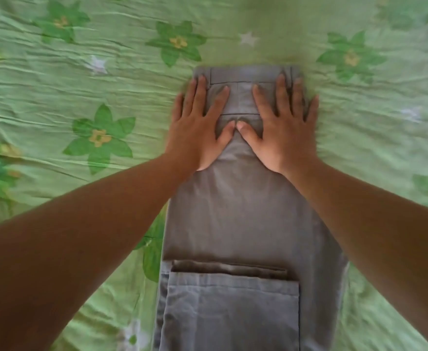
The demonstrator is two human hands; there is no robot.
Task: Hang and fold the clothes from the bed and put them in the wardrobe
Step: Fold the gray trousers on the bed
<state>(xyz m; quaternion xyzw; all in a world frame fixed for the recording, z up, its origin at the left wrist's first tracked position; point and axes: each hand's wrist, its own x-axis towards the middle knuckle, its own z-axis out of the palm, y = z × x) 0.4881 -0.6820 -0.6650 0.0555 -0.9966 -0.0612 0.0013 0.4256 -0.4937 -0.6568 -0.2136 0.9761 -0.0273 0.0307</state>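
Note:
Grey trousers (235, 219) lie folded lengthwise on the bed, waistband at the far end, a cargo pocket near the bottom of the view. My left hand (197, 127) lies flat with spread fingers on the left side of the waistband area. My right hand (284, 125) lies flat the same way on the right side. The two thumbs touch at the middle. Neither hand grips the cloth; both press down on it. The trousers' lower end runs out of view at the bottom.
The bed is covered by a wrinkled green sheet (81, 84) with green flowers and pale stars, spreading on all sides of the trousers. No other clothes, hangers or wardrobe are in view.

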